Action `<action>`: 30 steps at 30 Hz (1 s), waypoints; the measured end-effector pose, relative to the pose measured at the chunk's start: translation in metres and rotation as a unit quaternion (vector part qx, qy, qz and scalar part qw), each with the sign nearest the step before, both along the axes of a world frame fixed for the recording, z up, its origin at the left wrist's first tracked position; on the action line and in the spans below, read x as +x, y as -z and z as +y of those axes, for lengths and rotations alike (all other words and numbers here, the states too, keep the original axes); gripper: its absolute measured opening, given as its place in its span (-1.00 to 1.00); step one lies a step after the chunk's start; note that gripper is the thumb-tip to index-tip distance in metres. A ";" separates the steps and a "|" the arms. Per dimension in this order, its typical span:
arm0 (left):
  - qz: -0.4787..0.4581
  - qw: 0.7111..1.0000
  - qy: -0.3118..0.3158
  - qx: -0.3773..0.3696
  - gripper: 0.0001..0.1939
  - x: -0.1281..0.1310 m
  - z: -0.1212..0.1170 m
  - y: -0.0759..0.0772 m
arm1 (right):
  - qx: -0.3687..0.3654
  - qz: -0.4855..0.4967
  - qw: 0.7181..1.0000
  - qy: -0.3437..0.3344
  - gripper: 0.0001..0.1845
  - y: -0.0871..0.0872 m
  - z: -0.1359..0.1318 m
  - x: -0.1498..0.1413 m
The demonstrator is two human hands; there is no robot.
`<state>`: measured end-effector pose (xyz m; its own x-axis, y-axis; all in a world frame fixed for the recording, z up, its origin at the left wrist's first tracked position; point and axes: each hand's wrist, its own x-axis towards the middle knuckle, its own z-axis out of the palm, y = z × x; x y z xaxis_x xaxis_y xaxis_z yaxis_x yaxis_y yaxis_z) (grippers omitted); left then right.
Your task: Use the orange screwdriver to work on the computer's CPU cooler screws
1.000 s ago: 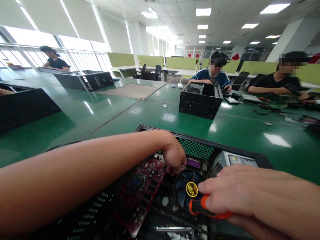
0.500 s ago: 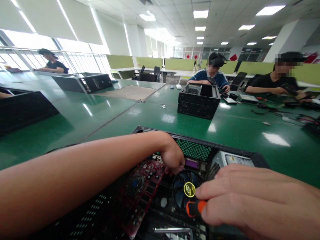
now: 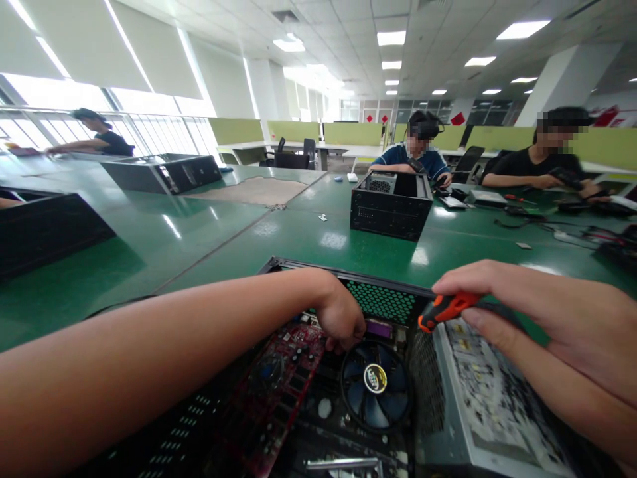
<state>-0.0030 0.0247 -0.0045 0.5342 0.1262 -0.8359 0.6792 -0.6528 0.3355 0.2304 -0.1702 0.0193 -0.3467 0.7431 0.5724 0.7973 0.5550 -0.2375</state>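
Observation:
My left hand (image 3: 341, 315) reaches into an open computer case (image 3: 381, 299), its fingers pinched together beside the round black cooling fan (image 3: 375, 385). Whatever those fingertips hold is hidden. My right hand (image 3: 537, 312) is closed around a screwdriver (image 3: 445, 311) with an orange-and-black handle, its shaft out of sight. That hand hovers over the metal power supply (image 3: 507, 392), whose label is torn. A red graphics card (image 3: 279, 385) lies on the fan's left side, below my left forearm. Near the bottom of the case is a silvery metal rod (image 3: 343, 463).
Across the green table (image 3: 239, 245) stands another black computer case (image 3: 391, 206), with a person (image 3: 418, 149) behind it. A second co-worker (image 3: 552, 159) sits to the right, near cables and parts. More cases (image 3: 164, 172) lie at the left, with a third person behind.
My right hand has lifted away from the fan with the screwdriver, up and to the right over the power supply. My left hand has hardly moved.

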 end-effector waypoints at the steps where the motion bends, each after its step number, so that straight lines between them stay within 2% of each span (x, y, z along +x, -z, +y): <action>1: 0.002 1.000 0.000 0.000 -0.80 0.000 0.000 0.000 | 0.011 -0.014 1.000 -0.004 -0.76 -0.001 0.002 0.000; 4: 0.007 1.000 -0.005 0.002 -0.77 0.002 -0.001 0.001 | 0.040 -0.051 0.997 -0.031 -0.70 -0.004 0.006 0.001; 15: 0.010 1.000 -0.008 -0.006 -0.63 0.005 -0.003 -0.002 | -0.007 -0.060 0.996 -0.059 -0.67 -0.008 0.016 -0.001; 22: 0.014 1.000 0.006 0.000 -0.65 0.004 -0.001 0.000 | -0.028 -0.068 0.994 -0.076 -0.66 -0.006 0.014 -0.005; 30: 0.008 1.000 -0.007 -0.006 -0.65 0.003 -0.002 0.001 | 0.000 -0.065 0.997 -0.046 -0.71 -0.002 0.025 -0.005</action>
